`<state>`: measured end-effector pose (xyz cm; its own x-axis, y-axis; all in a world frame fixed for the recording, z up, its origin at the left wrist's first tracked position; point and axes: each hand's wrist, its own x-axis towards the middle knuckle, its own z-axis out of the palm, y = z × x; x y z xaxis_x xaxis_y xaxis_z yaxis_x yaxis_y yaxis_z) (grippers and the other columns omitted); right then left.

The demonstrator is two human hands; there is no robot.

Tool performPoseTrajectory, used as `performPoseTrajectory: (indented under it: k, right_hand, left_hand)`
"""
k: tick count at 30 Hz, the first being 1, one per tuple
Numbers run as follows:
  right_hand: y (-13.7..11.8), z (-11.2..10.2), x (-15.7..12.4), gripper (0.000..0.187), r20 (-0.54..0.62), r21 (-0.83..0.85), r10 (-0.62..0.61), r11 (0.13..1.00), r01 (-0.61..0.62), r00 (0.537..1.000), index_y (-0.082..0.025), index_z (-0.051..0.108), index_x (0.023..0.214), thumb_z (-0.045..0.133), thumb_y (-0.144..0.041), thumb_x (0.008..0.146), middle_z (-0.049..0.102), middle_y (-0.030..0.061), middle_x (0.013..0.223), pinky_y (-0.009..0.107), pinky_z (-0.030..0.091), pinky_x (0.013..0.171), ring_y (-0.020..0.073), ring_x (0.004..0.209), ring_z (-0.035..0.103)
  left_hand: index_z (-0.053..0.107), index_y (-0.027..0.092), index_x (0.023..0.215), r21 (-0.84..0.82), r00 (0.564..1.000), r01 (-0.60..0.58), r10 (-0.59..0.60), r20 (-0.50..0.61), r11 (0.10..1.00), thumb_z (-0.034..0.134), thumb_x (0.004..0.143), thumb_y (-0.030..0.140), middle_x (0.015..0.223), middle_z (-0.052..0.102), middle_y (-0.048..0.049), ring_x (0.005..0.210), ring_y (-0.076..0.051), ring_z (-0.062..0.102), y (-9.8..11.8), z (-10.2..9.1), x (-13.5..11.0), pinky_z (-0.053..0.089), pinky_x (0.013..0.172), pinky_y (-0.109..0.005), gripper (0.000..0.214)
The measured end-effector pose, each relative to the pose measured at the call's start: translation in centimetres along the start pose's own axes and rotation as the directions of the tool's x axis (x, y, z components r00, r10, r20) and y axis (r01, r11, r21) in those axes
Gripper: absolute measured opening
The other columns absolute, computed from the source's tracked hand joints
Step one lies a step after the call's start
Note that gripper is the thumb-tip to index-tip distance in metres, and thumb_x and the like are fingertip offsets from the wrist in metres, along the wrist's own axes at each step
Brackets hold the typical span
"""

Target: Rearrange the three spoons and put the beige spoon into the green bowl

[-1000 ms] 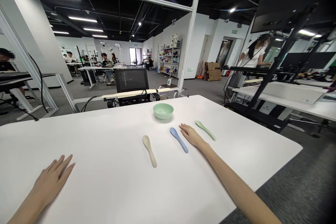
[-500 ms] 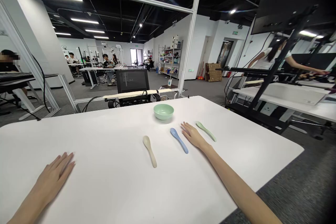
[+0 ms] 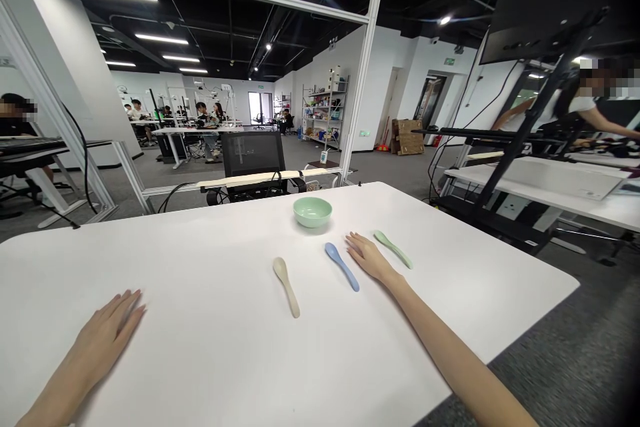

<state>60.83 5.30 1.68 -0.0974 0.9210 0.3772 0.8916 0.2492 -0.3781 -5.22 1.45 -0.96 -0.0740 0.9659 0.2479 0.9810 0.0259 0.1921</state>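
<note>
My left hand [image 3: 106,333] lies flat at the left of the white table [image 3: 210,353], fingers stretched out and holding nothing. Farther out, my right hand [image 3: 367,257] rests open between a blue spoon [image 3: 342,267] on its left and a light green spoon [image 3: 393,249] on its right. It holds neither of them. A beige spoon [image 3: 287,287] lies left of the blue one, its handle towards me. Beyond the spoons, near the far edge, stands a green bowl [image 3: 313,212], upright, its visible inside bare.
An aluminium frame [image 3: 361,80] rises behind the table's far edge, with a black office chair [image 3: 254,155] past it. On the right, a black stand [image 3: 520,117] carries a screen beside another white desk [image 3: 615,203]. A person [image 3: 575,103] leans over there; others sit farther back.
Both my hands, the spoons and the bowl have stayed in place. At the right, the person in the background has leaned farther to the right.
</note>
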Motion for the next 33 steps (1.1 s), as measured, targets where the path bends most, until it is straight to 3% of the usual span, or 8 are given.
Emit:
performPoseTrajectory:
  k: [3,6,11,15,20,26,29,33]
  right_hand:
    - [-2.9,-0.8,0.1,0.040,-0.050,0.036,0.035,0.999,-0.033,0.998,-0.016,0.068,0.129,0.048,-0.033,0.099,0.066,0.0188,0.142,0.052,0.043,0.116,0.0333,0.136,0.058]
    - [-7.9,-1.2,0.0,0.026,-0.028,0.152,0.011,0.988,-0.006,1.000,-0.021,0.067,0.109,0.047,-0.034,0.100,0.074,0.0119,0.113,0.041,0.053,0.094,0.0258,0.103,0.068]
    - [-17.2,0.6,-1.3,0.018,0.256,0.257,-0.025,0.966,-0.043,0.966,-0.023,0.054,0.098,0.062,-0.040,0.095,0.066,0.0009,0.080,0.027,0.038,0.064,0.0169,0.068,0.058]
    - [-20.6,3.0,-2.5,0.021,0.373,0.236,-0.039,0.970,-0.054,0.927,-0.023,0.052,0.104,0.066,-0.030,0.089,0.063,0.0009,0.080,0.027,0.031,0.061,0.0176,0.068,0.055]
    - [-19.4,2.3,-0.8,0.029,0.311,0.283,-0.006,0.955,-0.086,0.950,-0.020,0.056,0.113,0.057,-0.012,0.086,0.062,-0.0010,0.079,0.025,0.031,0.061,0.0155,0.067,0.055]
    - [-15.4,-3.5,8.2,0.018,0.079,0.060,0.036,0.997,-0.041,0.996,-0.014,0.069,0.102,0.056,-0.013,0.090,0.070,0.0036,0.078,0.025,0.037,0.064,0.0160,0.071,0.059]
    - [-13.9,-5.1,12.5,0.017,0.091,-0.148,0.099,0.985,-0.085,0.991,-0.012,0.073,0.099,0.057,-0.016,0.095,0.077,0.0103,0.095,0.024,0.043,0.070,0.0176,0.083,0.066]
    - [-12.9,-4.5,15.5,0.015,0.163,-0.238,0.180,0.961,-0.139,0.970,-0.010,0.078,0.095,0.069,-0.021,0.093,0.080,0.0175,0.100,0.026,0.047,0.074,0.0227,0.089,0.072]
  left_hand:
    - [0.058,0.008,0.146,-0.004,1.000,0.006,-0.006,0.013,1.000,0.027,0.090,0.058,0.156,0.057,-0.0152,0.152,-0.031,0.046,0.3,-0.3,-0.1,0.037,0.125,-0.046,0.081]
    - [0.061,0.010,0.143,-0.001,1.000,0.013,-0.013,-0.005,1.000,0.029,0.089,0.058,0.153,0.061,-0.0143,0.148,-0.031,0.050,0.7,-0.6,-0.3,0.039,0.124,-0.045,0.079]
    - [0.064,0.012,0.139,-0.011,0.999,0.016,-0.017,-0.031,1.000,0.031,0.088,0.057,0.149,0.065,-0.0139,0.145,-0.032,0.054,1.0,-0.8,-0.3,0.041,0.123,-0.048,0.076]
    - [0.064,0.012,0.140,-0.011,1.000,0.007,-0.007,-0.024,1.000,0.033,0.088,0.055,0.150,0.065,-0.0136,0.146,-0.032,0.053,1.0,-0.7,-0.2,0.041,0.123,-0.048,0.074]
    - [0.060,0.009,0.144,0.010,1.000,0.006,-0.006,0.010,1.000,0.029,0.089,0.057,0.154,0.060,-0.0158,0.149,-0.032,0.050,0.9,-0.6,-0.2,0.036,0.126,-0.046,0.079]
    - [0.058,0.005,0.145,-0.006,0.999,0.013,-0.013,0.036,1.000,0.027,0.091,0.057,0.157,0.057,-0.0189,0.151,-0.034,0.046,0.7,-0.4,-0.2,0.035,0.127,-0.047,0.082]
    - [0.058,0.007,0.145,-0.007,1.000,0.011,-0.011,0.024,1.000,0.027,0.091,0.058,0.156,0.058,-0.0178,0.150,-0.033,0.047,0.4,-0.2,-0.2,0.036,0.126,-0.048,0.080]
    - [0.062,0.011,0.142,-0.023,0.999,-0.011,0.010,-0.034,1.000,0.030,0.092,0.059,0.153,0.061,-0.0179,0.147,-0.033,0.051,-0.1,0.2,-0.4,0.042,0.122,-0.050,0.077]
